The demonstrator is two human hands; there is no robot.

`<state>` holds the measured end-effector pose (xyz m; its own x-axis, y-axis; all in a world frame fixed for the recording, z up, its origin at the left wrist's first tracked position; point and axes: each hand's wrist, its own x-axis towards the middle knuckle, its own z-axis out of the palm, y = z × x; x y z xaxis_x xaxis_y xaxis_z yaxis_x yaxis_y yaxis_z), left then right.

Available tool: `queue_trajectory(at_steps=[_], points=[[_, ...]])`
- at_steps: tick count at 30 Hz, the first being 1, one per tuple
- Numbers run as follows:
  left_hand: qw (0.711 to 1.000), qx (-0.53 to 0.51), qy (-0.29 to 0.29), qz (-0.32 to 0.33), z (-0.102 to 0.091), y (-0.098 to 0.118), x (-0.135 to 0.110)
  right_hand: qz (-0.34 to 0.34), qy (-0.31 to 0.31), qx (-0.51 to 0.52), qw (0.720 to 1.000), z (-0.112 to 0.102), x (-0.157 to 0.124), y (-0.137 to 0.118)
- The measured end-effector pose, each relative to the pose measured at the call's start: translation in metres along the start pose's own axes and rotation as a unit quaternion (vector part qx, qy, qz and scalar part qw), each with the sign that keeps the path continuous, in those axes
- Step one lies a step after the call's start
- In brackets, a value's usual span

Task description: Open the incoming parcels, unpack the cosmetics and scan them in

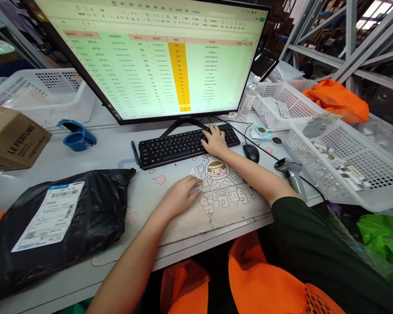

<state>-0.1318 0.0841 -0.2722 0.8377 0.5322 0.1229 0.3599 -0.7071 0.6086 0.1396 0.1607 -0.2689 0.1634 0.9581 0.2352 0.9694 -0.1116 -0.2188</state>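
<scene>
My right hand (216, 141) rests on the right part of a black keyboard (173, 148), its fingers apart over the keys. On the printed desk mat (180, 226) lies my left hand (182, 195), palm down with fingers stretched out and nothing in it. A black mouse (251, 153) sits just right of the keyboard, touched by neither hand. Behind the keys stands a monitor (134, 74) with a spreadsheet that has one orange column. A dark pen (135, 152) lies at the keyboard's left end.
At left are a black parcel (98, 205) with a white label, a cardboard box (16, 139) and a blue tape dispenser (77, 138). A barcode scanner (293, 174), a bottle (249, 98) and white baskets (380, 183) stand at right. Cables run across the desk there.
</scene>
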Motion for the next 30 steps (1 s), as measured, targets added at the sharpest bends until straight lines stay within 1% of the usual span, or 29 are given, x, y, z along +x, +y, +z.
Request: queue_trajectory(at_steps=[2,3,6,9,11,18,24,26,27,28,29,30], points=[[1.0,0.001,-0.002,0.001,-0.002,0.002,-0.001,0.007,-0.017,0.001,1.0,0.001,0.003,-0.003],[1.0,0.002,-0.003,0.003,-0.002,0.002,-0.001,0.008,-0.02,-0.001,1.0,0.0,-0.001,-0.002],[1.0,0.01,-0.002,0.008,-0.004,0.005,-0.002,0.003,-0.011,-0.012,1.0,-0.002,-0.031,0.008],[1.0,0.014,-0.003,0.014,-0.003,0.008,-0.004,0.006,-0.031,-0.022,0.999,-0.003,-0.065,0.022],[1.0,0.013,-0.001,0.018,-0.002,0.01,-0.003,0.007,-0.036,-0.029,0.999,-0.002,-0.076,0.027],[1.0,0.013,0.0,0.0,-0.004,0.012,-0.004,-0.024,-0.005,-0.05,0.998,0.002,-0.076,0.028],[1.0,0.029,0.005,0.001,-0.005,0.01,-0.003,-0.026,0.017,-0.06,0.998,0.005,-0.079,0.032],[0.999,0.037,0.004,0.002,-0.013,0.012,-0.002,-0.025,0.014,-0.062,0.998,0.005,-0.079,0.032],[0.999,0.039,0.012,0.006,-0.02,0.014,-0.004,-0.022,0.012,-0.061,0.998,0.004,-0.078,0.032],[0.999,0.037,0.032,0.009,-0.029,0.018,-0.007,-0.02,0.01,-0.059,0.998,0.004,-0.078,0.033],[0.997,0.032,0.067,0.011,-0.039,0.023,-0.013,-0.02,0.009,-0.056,0.998,0.003,-0.077,0.033],[0.993,0.028,0.117,0.006,-0.05,0.029,-0.023,-0.02,0.006,-0.052,0.998,0.003,-0.077,0.034]])
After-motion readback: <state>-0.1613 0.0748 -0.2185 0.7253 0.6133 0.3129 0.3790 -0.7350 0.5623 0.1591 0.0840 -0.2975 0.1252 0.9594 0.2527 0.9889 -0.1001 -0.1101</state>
